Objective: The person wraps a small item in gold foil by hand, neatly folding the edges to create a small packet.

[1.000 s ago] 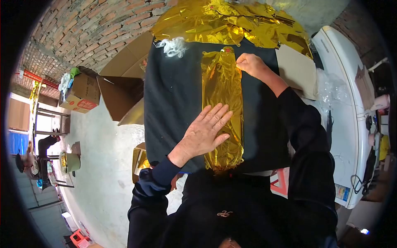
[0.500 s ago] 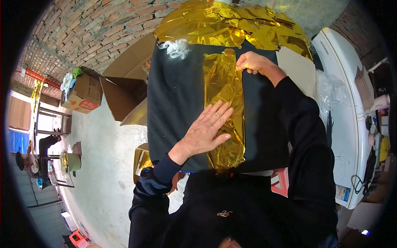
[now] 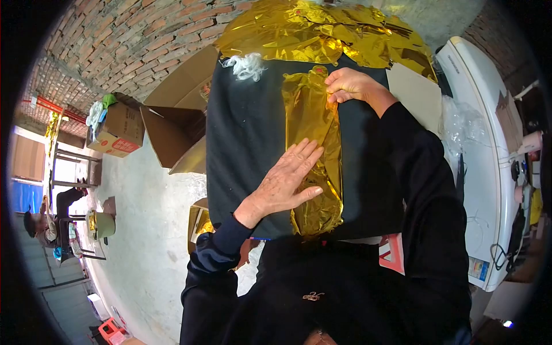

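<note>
A long folded gold foil sheet (image 3: 305, 109) lies lengthwise on the black cloth (image 3: 247, 138) of the table in front of me. My left hand (image 3: 287, 181) rests flat across its middle, fingers stretched out and thumb spread to the right. At the sheet's upper right edge, my right hand (image 3: 351, 86) pinches the foil between thumb and fingers. A small red spot shows at the top end of the sheet. Beyond it, a heap of crumpled gold foil (image 3: 276, 34) covers the far end of the table.
White threads (image 3: 246, 67) lie at the far left of the cloth. A cardboard piece (image 3: 414, 98) is at the right, beside a white appliance (image 3: 477, 172). Open cardboard boxes (image 3: 175, 129) stand on the left. A seated person (image 3: 43, 224) is at the far left.
My right hand has shifted slightly, its fingers now further over the foil's edge. My left hand stays flat in nearly the same place.
</note>
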The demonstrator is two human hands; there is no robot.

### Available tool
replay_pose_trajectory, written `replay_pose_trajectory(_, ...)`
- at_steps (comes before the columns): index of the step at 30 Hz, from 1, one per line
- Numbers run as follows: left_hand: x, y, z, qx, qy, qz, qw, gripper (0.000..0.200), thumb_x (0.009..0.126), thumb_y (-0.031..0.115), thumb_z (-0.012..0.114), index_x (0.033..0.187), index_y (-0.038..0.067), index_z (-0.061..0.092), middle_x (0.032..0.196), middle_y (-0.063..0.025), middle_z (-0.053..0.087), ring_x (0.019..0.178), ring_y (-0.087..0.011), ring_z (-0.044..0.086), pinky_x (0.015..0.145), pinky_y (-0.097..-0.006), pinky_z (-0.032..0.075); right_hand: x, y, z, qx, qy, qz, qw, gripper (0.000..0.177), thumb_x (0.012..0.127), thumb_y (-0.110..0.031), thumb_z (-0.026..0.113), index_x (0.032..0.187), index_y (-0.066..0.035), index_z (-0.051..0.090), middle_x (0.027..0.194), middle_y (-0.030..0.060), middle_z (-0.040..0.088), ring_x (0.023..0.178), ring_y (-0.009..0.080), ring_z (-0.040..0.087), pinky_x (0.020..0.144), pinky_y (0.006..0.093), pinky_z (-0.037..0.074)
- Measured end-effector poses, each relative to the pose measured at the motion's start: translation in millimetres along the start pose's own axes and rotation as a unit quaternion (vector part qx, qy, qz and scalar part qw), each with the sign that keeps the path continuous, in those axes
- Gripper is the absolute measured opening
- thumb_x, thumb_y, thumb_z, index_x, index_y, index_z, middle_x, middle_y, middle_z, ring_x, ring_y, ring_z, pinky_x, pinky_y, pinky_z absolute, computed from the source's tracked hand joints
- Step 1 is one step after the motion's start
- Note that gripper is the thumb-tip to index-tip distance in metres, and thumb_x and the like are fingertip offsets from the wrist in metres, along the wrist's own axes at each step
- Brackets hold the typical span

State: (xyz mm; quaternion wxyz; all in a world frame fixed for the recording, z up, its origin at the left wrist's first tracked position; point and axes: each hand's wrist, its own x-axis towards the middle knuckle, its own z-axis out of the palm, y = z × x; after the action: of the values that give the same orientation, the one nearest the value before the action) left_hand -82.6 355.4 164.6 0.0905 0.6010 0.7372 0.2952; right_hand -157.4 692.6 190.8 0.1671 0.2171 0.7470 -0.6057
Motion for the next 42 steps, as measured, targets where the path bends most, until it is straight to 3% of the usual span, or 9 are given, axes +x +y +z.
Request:
replay_pose_trajectory(2,0,-1,1,-0.009,0.008,0.004,1.0,0.081,0.104,0.051,0.056,0.162,0.001,0.029,0.165,-0.0234,0.033,0.157,-0.0397,0.024,0.129,-0.0513,0.02,-2,1,1,0.029,0.001,0.002,1.0,0.044,0.093,-0.006,0.07,0.131,0.008,0.054,0.098,0.0147,0.07,0.073,0.0217,0.074,0.064,0.0308,0.063)
replay_pose_trajectory(8,2,1,-8,-0.04,0.059,-0.022,0.997,0.071,0.104,0.037,0.059,0.16,0.001,0.033,0.164,-0.024,0.035,0.156,-0.041,0.027,0.128,-0.0493,0.024,-2,8,8,0.074,0.002,-0.002,0.997,0.031,0.099,-0.012,0.065,0.124,0.001,0.053,0.089,0.0062,0.062,0.07,0.0176,0.07,0.063,0.0316,0.061)
replay_pose_trajectory(14,26,-3,-18,0.023,0.147,-0.058,0.987,0.066,0.102,0.025,0.064,0.156,-0.001,0.038,0.162,-0.0252,0.038,0.154,-0.0415,0.031,0.125,-0.0492,0.029,10,16,11,0.069,0.013,-0.011,0.997,0.034,0.098,-0.02,0.07,0.122,0.0,0.058,0.1,0.0129,0.066,0.076,0.02,0.067,0.065,0.0359,0.062)
replay_pose_trajectory(23,45,-30,22,0.125,0.141,-0.057,0.98,0.07,0.102,0.03,0.063,0.158,-0.001,0.035,0.163,-0.0241,0.035,0.155,-0.0396,0.029,0.128,-0.0502,0.023,-5,11,21,0.059,-0.006,-0.071,0.996,0.021,0.1,-0.025,0.072,0.101,-0.008,0.059,0.092,0.003,0.063,0.076,0.0136,0.066,0.068,0.0288,0.056)
replay_pose_trajectory(29,44,-29,22,0.156,0.1,-0.057,0.981,0.07,0.104,0.035,0.06,0.16,0.002,0.034,0.165,-0.0222,0.034,0.156,-0.0362,0.029,0.128,-0.05,0.022,-1,18,23,0.079,-0.026,-0.137,0.987,0.021,0.1,-0.021,0.066,0.111,-0.003,0.066,0.1,0.0031,0.069,0.081,0.012,0.065,0.077,0.0301,0.056)
replay_pose_trajectory(32,44,-29,24,0.188,0.108,-0.039,0.975,0.071,0.1,0.035,0.063,0.158,0.002,0.038,0.161,-0.0208,0.04,0.152,-0.0367,0.035,0.126,-0.0512,0.026,-10,10,25,0.054,-0.003,-0.15,0.987,0.015,0.099,-0.015,0.069,0.107,-0.004,0.063,0.096,0.0034,0.066,0.081,0.0106,0.066,0.07,0.0265,0.056)
replay_pose_trajectory(35,43,-28,23,0.187,0.081,-0.051,0.978,0.066,0.106,0.039,0.054,0.161,0.007,0.035,0.165,-0.0199,0.035,0.156,-0.0345,0.028,0.128,-0.0506,0.02,5,20,17,0.04,-0.003,-0.173,0.984,0.016,0.097,-0.01,0.069,0.111,-0.002,0.063,0.095,0.0034,0.067,0.081,0.0102,0.065,0.069,0.0267,0.056)
replay_pose_trajectory(38,43,-26,23,0.209,0.064,-0.054,0.974,0.062,0.107,0.04,0.052,0.161,0.01,0.038,0.166,-0.0191,0.034,0.157,-0.0343,0.027,0.128,-0.0509,0.02,5,17,17,-0.021,0.048,-0.172,0.984,0.023,0.095,-0.005,0.07,0.116,0.002,0.062,0.097,0.006,0.068,0.08,0.0116,0.066,0.068,0.0274,0.057)
replay_pose_trajectory(42,42,-28,25,0.218,0.057,-0.048,0.973,0.058,0.108,0.042,0.049,0.158,0.013,0.044,0.167,-0.0177,0.034,0.157,-0.034,0.027,0.128,-0.0511,0.019,21,35,17,-0.182,0.156,-0.292,0.926,0.037,0.091,0.0,0.07,0.126,0.0,0.059,0.101,0.0081,0.065,0.083,0.0161,0.065,0.073,0.031,0.056)
